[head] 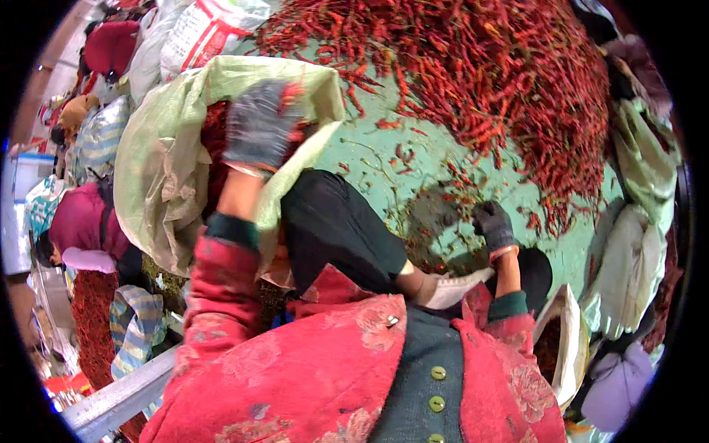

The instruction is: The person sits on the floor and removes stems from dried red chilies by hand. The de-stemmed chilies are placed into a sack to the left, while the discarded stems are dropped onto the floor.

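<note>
My left hand (257,124), in a dark grey glove and blurred by motion, is over the mouth of a pale green woven sack (160,171). Red chili peppers show blurred at its fingers, and more lie dark red inside the sack. My right hand (494,224), in a dark glove with an orange band at the wrist, is low over the green floor (371,133), beside scattered stems and pepper bits (457,183). Its fingers are curled; whether they hold anything cannot be made out. A large heap of dried red chili peppers (498,72) spreads across the floor before me.
A white printed sack (205,36) stands behind the green one. An open white sack (565,349) is by my right side, with further sacks (628,271) along the right edge. Other people (83,227) sit at the left and right. A metal bar (122,393) crosses the lower left.
</note>
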`<act>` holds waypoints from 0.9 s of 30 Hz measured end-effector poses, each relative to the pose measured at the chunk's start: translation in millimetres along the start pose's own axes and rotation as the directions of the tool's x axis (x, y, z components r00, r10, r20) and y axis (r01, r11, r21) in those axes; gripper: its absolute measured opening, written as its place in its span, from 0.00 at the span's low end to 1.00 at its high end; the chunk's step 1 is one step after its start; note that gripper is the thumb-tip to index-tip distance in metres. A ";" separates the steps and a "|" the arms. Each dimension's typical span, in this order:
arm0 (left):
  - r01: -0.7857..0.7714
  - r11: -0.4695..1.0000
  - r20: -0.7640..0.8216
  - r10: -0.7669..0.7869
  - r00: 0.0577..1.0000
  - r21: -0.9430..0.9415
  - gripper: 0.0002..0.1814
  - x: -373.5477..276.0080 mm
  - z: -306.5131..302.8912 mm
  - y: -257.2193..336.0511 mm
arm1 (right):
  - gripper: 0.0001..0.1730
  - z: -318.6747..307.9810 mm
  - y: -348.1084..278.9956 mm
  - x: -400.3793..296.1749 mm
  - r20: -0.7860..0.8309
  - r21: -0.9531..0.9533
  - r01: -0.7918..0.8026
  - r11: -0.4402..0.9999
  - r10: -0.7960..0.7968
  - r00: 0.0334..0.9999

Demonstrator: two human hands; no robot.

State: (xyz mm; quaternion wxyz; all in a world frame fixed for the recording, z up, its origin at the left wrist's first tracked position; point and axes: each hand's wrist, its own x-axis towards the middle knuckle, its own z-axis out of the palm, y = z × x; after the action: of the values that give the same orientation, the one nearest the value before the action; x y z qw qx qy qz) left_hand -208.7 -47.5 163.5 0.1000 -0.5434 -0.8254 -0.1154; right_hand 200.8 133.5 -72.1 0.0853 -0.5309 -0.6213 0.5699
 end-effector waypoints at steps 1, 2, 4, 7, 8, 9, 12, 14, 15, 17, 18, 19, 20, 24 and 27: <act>-0.011 0.953 0.186 -0.048 0.981 0.304 0.14 -0.3 18.6 -33.9 | 0.20 -8.6 -26.8 -13.8 0.033 -0.215 -0.025 0.976 0.033 0.999; 0.033 0.912 0.286 -0.162 0.944 0.408 0.14 -15.3 23.5 -65.1 | 0.25 -13.5 -38.2 -16.8 0.076 -0.511 0.128 0.850 -0.104 0.992; 0.177 0.885 0.283 -0.319 0.905 0.431 0.16 -49.3 29.9 -98.8 | 0.34 -10.4 -84.0 -55.2 0.113 -0.457 0.265 0.849 -0.241 0.964; 0.228 0.911 0.115 -0.282 0.953 0.343 0.18 -61.4 45.0 -77.9 | 0.32 14.4 -55.1 -75.9 0.337 -0.366 0.438 0.821 -0.322 0.885; 0.225 0.922 0.052 -0.254 0.966 0.316 0.19 -69.2 39.3 -58.3 | 0.24 28.0 -73.0 -85.1 0.550 -0.469 0.407 0.784 -0.102 0.829; 0.148 0.974 0.042 -0.157 0.987 0.168 0.20 -66.3 58.9 -30.5 | 0.19 41.3 -73.2 -96.0 0.440 -0.682 0.358 0.638 -0.034 0.897; -0.097 0.983 0.133 0.118 0.984 -0.155 0.22 -80.9 85.1 106.6 | 0.18 36.2 -47.0 -86.8 0.415 -0.755 0.424 0.501 -0.136 0.900; -0.272 0.929 0.343 0.348 0.873 -0.252 0.23 -111.4 109.9 148.6 | 0.16 27.7 -55.3 -81.1 0.311 -0.631 0.436 0.641 -0.306 0.900; -0.428 0.858 0.419 0.512 0.750 -0.283 0.23 -108.5 128.5 186.8 | 0.16 5.2 -44.3 -71.7 0.218 -0.651 0.342 0.678 -0.265 0.939; -0.463 0.806 0.738 0.556 0.382 -0.368 0.24 -118.3 140.7 208.7 | 0.16 -7.6 -45.3 -60.7 0.057 -0.687 0.271 0.674 -0.322 0.945; -0.447 0.785 0.739 0.590 0.326 -0.429 0.24 -115.9 147.6 210.2 | 0.17 -10.6 -43.4 -51.3 0.050 -0.653 0.281 0.703 -0.330 0.943; -0.425 0.767 0.739 0.615 0.273 -0.481 0.24 -116.0 154.1 208.1 | 0.18 -9.6 -43.0 -41.7 0.048 -0.615 0.298 0.730 -0.343 0.938; -0.388 0.779 0.726 0.614 0.310 -0.493 0.23 -119.2 163.6 204.3 | 0.18 -5.3 -40.8 -30.2 0.025 -0.610 0.307 0.730 -0.370 0.929; -0.337 0.768 0.578 0.635 0.513 -0.544 0.17 -120.9 177.7 184.4 | 0.19 26.5 -55.6 15.1 -0.015 -0.646 0.281 0.710 -0.379 0.925; -0.184 0.739 0.466 0.576 0.672 -0.648 0.16 -99.5 195.0 185.9 | 0.18 22.3 -38.4 48.9 -0.078 -0.774 0.149 0.616 -0.325 0.942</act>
State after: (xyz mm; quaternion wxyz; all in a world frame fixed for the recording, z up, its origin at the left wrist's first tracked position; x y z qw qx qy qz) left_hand -6.6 -5.0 -36.1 -0.3255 -0.7204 -0.5985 -0.1301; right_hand 142.7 165.0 -73.3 -0.0041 -0.4874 -0.8541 0.1816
